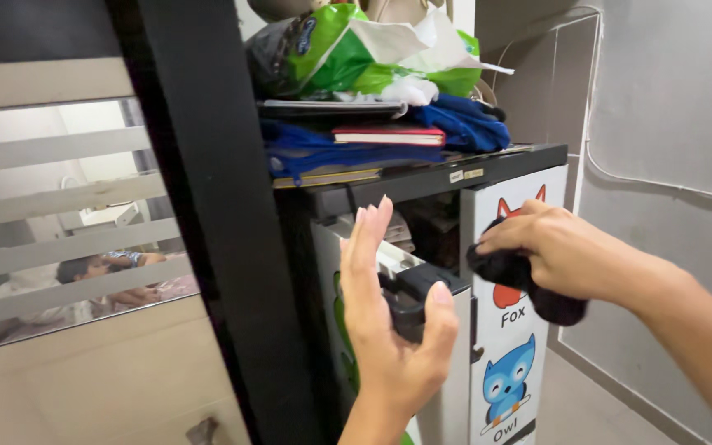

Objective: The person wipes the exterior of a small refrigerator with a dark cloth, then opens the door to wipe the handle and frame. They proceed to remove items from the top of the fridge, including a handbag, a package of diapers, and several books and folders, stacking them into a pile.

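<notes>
Centre frame, the left hand (pixel 389 313), fingers straight and together, thumb hooked on a black drawer handle (pixel 414 290). The right hand (pixel 558 247) grips a black cloth (pixel 529 284), partly hidden; drawer contents unclear.

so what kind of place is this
Probably a home storage corner: a children's cabinet with cartoon animal doors, folded clothes and a book piled on top, and a frosted striped glass partition beside it.

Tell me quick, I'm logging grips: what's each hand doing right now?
Left hand: open, fingers straight, thumb by the drawer's dark handle.
Right hand: closed around a black cloth.
</notes>
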